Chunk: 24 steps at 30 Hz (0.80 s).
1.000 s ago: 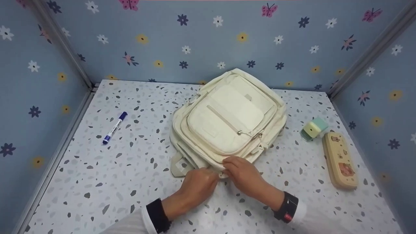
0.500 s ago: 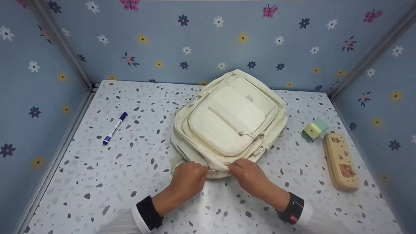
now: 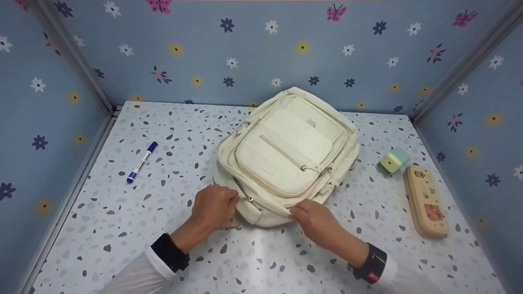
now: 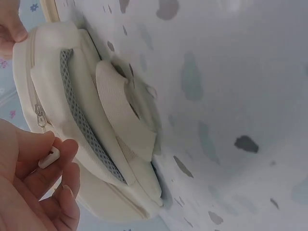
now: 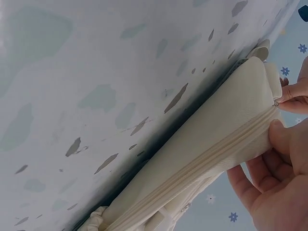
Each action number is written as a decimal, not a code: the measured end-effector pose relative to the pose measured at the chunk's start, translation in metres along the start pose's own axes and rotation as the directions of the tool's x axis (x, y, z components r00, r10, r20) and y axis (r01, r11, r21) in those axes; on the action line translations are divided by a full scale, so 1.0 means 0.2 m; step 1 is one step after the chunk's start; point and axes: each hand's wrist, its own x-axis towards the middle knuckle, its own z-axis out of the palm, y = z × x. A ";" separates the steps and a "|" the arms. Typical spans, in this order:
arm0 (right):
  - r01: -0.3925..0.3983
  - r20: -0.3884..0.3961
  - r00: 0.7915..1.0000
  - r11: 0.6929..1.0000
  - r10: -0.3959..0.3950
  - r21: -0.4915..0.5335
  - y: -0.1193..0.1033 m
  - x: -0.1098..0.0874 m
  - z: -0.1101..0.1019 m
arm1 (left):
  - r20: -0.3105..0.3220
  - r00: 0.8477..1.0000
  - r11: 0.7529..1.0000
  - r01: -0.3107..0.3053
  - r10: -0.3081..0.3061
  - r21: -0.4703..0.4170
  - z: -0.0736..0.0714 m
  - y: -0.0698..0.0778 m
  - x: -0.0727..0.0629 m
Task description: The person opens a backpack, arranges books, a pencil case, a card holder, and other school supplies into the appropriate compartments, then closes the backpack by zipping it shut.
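Observation:
A cream backpack lies front side up on the speckled table, tilted in the head view. At its lower left my left hand pinches the pull cord of a zipper, and the metal zipper slider shows just beyond the fingertips in the left wrist view. A white pull tab sits between those fingers. My right hand grips the fabric edge beside the zipper track at the bag's near end, thumb on one side and fingers on the other.
A blue and white marker lies at the left. On the right are a small green and yellow block-like item and a cream pencil case with bear pictures. Flower-patterned panels stand at the back and sides.
My left hand has moved left along the bag's near edge, drawing the zipper slider with it away from my right hand. The right hand shifted slightly right, still holding the edge.

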 end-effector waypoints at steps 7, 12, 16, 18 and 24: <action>-0.010 0.006 1.000 1.000 0.010 0.006 0.00 -0.02 -0.02 | 0.027 0.993 0.994 0.111 -0.111 0.000 -0.02 -0.09 0.08; -0.020 0.007 1.000 1.000 0.020 0.013 0.00 -0.03 -0.03 | 0.056 0.985 0.987 0.160 -0.160 0.014 -0.02 -0.14 0.15; -0.015 0.015 1.000 1.000 0.015 0.018 0.00 -0.03 -0.04 | 0.057 0.985 0.986 0.161 -0.164 0.050 -0.02 -0.18 0.19; -0.013 0.019 1.000 1.000 0.013 0.014 0.00 -0.03 -0.04 | 0.040 0.986 0.985 0.156 -0.159 0.079 -0.03 -0.20 0.20; -0.015 0.035 0.999 1.000 0.014 0.002 0.00 -0.03 -0.04 | 0.026 0.982 0.974 0.182 -0.187 0.132 -0.04 -0.27 0.24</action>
